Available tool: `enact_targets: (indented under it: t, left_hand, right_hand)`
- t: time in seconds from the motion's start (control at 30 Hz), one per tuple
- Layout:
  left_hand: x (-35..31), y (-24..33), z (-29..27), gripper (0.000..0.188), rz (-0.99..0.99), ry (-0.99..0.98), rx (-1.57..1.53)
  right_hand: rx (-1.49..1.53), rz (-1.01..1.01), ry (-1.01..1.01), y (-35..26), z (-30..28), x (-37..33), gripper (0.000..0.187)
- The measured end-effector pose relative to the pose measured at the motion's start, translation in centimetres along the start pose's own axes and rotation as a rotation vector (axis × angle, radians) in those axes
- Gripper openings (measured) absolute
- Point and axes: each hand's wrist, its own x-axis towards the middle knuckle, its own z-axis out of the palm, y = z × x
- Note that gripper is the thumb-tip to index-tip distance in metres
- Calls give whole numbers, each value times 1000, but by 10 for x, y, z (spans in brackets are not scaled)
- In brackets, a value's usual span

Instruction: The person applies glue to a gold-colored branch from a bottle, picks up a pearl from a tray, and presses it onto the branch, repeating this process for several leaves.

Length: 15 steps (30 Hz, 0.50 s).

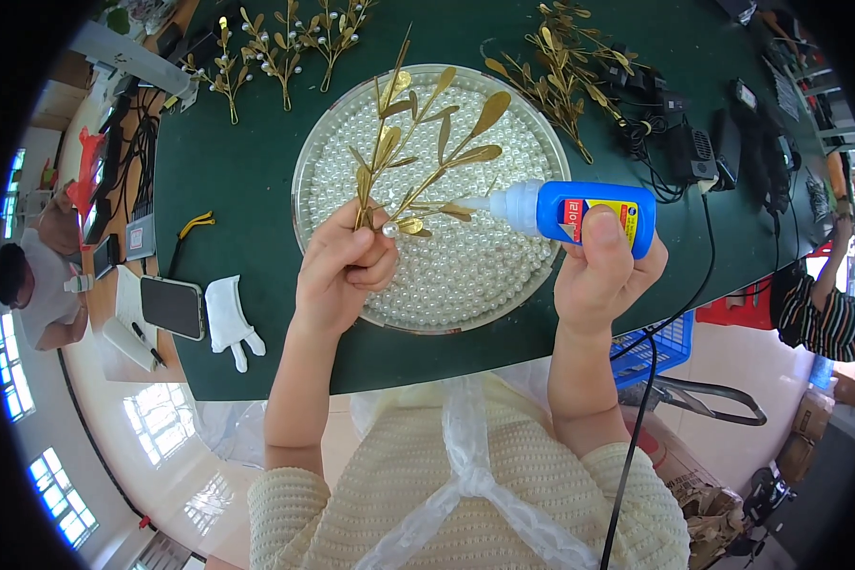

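My left hand (349,256) is closed on the stem of a gold leaf branch (434,177), whose several twigs spread up and to the right. One white pearl (389,230) sits at the branch beside my fingers. In my right hand (602,271) is a blue glue bottle (594,211), held on its side with the thumb on its label. The bottle's pale nozzle (489,203) points left, its tip close to a low twig; whether it touches I cannot tell. Beneath both lies a round tray (299,195) filled with loose white pearls.
Pearl-studded gold branches (283,66) lie at the far left, more gold branches (560,81) at the far right. Black adapters and cables (691,152) line the right side. A phone (173,307) and a white cloth-like piece (230,318) rest at left. Other people are at both sides.
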Motion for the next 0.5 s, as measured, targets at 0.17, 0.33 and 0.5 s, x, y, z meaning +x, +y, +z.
enact_targets:
  t: [0.17,0.33,0.5]
  left_hand:
    - [1,1,4,19,-3,24,31]
    - [1,1,4,19,-3,21,59]
    - [1,2,4,20,-11,24,64]
  right_hand:
    - [1,11,-42,-3,4,1,18]
    - [-36,-29,-25,-3,4,0,19]
    - [-243,-118,-95,-6,-1,-1,17]
